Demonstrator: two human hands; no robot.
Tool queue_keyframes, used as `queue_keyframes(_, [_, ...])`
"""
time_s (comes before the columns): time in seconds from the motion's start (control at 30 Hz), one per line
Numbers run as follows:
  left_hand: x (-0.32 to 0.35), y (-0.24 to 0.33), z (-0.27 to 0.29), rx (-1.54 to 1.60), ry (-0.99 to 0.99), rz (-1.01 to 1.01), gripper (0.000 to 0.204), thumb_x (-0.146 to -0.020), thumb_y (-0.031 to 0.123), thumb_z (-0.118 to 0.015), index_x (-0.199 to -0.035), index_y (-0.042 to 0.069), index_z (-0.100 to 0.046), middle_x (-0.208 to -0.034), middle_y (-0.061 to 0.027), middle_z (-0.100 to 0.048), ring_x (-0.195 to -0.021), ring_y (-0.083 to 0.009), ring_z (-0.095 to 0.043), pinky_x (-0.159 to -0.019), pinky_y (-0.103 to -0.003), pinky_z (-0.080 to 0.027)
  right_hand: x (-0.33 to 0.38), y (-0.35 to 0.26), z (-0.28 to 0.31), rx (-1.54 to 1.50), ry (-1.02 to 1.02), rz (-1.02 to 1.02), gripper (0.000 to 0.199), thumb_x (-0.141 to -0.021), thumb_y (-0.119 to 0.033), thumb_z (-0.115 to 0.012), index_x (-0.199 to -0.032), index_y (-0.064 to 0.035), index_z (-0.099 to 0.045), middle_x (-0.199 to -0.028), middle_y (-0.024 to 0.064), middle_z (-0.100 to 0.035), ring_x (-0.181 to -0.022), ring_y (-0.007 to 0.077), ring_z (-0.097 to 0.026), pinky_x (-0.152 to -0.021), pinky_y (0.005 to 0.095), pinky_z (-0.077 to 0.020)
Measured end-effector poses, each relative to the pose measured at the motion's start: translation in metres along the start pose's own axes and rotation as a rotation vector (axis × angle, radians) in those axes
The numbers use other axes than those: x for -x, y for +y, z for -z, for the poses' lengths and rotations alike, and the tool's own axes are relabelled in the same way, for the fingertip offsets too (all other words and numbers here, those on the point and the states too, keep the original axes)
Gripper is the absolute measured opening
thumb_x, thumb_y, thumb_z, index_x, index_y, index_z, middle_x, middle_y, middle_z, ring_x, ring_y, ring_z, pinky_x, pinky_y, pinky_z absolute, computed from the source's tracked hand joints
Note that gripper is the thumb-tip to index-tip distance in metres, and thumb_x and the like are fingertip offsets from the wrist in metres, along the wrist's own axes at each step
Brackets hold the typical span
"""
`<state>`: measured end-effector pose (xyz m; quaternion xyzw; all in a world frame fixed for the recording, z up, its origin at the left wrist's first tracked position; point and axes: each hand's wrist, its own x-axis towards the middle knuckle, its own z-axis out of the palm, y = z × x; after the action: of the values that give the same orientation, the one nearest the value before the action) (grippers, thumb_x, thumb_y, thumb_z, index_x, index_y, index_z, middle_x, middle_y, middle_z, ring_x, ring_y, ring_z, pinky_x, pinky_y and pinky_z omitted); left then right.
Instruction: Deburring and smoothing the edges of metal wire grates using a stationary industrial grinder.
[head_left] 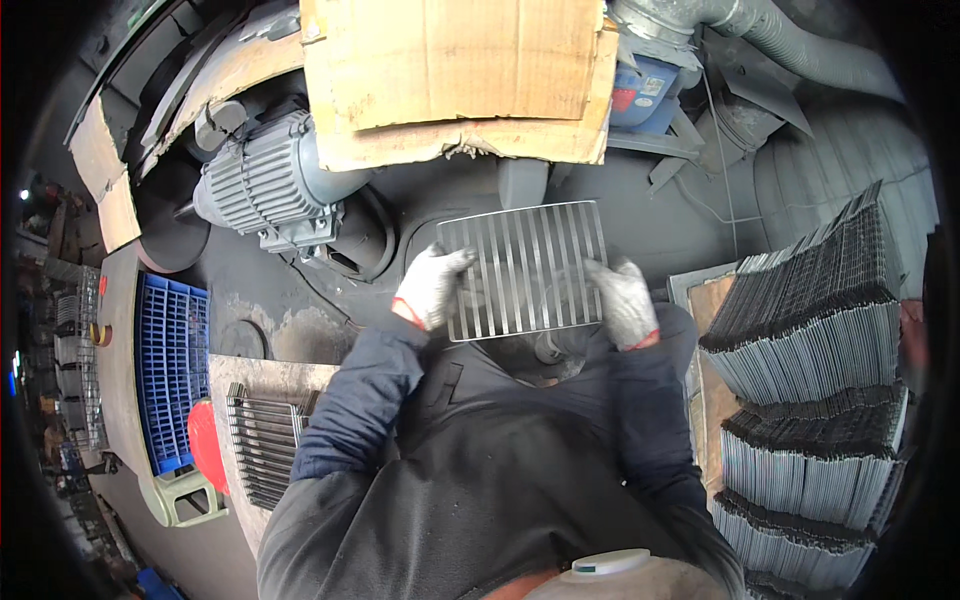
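Observation:
A flat rectangular metal grate with parallel bars is held up in front of my body, over my lap. My left hand, in a white glove with a red cuff, grips its left edge, thumb on the face and the other fingers partly hidden behind. At the opposite edge my right hand, gloved the same way and slightly blurred, closes on the grate. Tall stacks of similar grates stand to my right. A smaller pile of grates lies on a board to my left.
Ahead on the left sits a grey electric motor. Cardboard sheets hang over the machine straight ahead. A ribbed duct runs at the far right. Left of me are a blue plastic crate, a red round object and a pale green stool.

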<state>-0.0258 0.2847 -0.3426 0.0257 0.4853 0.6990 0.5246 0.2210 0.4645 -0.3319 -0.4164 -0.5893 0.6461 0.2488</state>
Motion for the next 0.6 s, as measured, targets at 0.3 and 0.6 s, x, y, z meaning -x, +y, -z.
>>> queue_keyframes(0.3, [0.066,0.029,0.013,-0.253,0.151,-0.272,0.016,-0.103,0.013,-0.072,-0.110,0.005,-0.061,-0.084,-0.0043,-0.067,-0.058,-0.0149,-0.064,-0.049,-0.032,-0.055,0.028,-0.008,-0.042,-0.028,-0.018,0.100,0.041,-0.104,-0.012,-0.073,-0.140,0.0027,-0.060,-0.111,0.0109,-0.075,-0.100,0.0167,-0.069,-0.091,0.0330,-0.0567])
queue_keyframes(0.6, [0.120,0.033,-0.060,-1.364,-0.126,-0.996,0.035,-0.085,0.019,-0.086,-0.112,0.005,-0.070,-0.106,-0.0161,-0.073,-0.099,-0.0362,-0.072,-0.088,-0.045,-0.056,0.077,-0.077,-0.037,0.641,-0.428,0.590,0.040,-0.090,-0.008,-0.084,-0.127,0.0000,-0.072,-0.116,0.0151,-0.076,-0.109,0.0244,-0.074,-0.092,0.0337,-0.0594])
